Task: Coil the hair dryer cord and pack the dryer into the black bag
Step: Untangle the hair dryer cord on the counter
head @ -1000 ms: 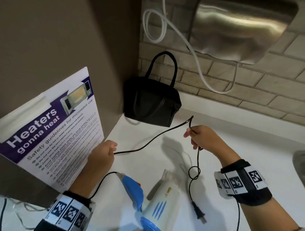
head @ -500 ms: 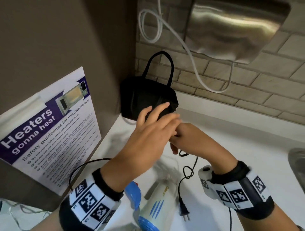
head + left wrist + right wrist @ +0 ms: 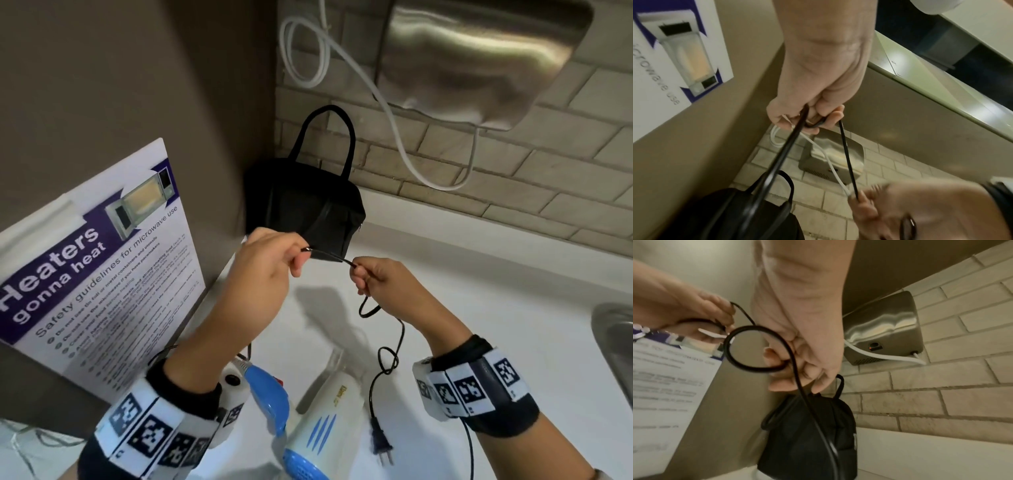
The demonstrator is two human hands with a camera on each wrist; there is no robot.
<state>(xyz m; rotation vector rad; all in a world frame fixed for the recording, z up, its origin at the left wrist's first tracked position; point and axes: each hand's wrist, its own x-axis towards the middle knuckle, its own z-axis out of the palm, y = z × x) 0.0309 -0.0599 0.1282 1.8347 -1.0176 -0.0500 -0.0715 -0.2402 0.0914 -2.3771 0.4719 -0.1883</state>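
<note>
A white and blue hair dryer (image 3: pixel 318 421) lies on the white counter near me. Its thin black cord (image 3: pixel 390 356) loops down to the plug (image 3: pixel 382 445) beside the dryer. My left hand (image 3: pixel 270 267) and my right hand (image 3: pixel 376 281) are raised close together above the counter, and each pinches the cord, with a short taut stretch (image 3: pixel 329 255) between them. A small loop of cord (image 3: pixel 756 348) hangs from my right hand (image 3: pixel 797 363). My left hand (image 3: pixel 809 116) grips a bend of cord. The black bag (image 3: pixel 305 205) stands in the corner behind my hands, handles up.
A microwave safety poster (image 3: pixel 96 260) leans on the brown wall at left. A steel hand dryer (image 3: pixel 479 58) with a white cable (image 3: pixel 394 120) hangs on the brick wall. A steel sink rim (image 3: pixel 613 335) shows at the right edge.
My left hand, which lay over the right hand half a second ago, has pulled back left and now pinches the cord. The hands, far apart a second ago, are close together.
</note>
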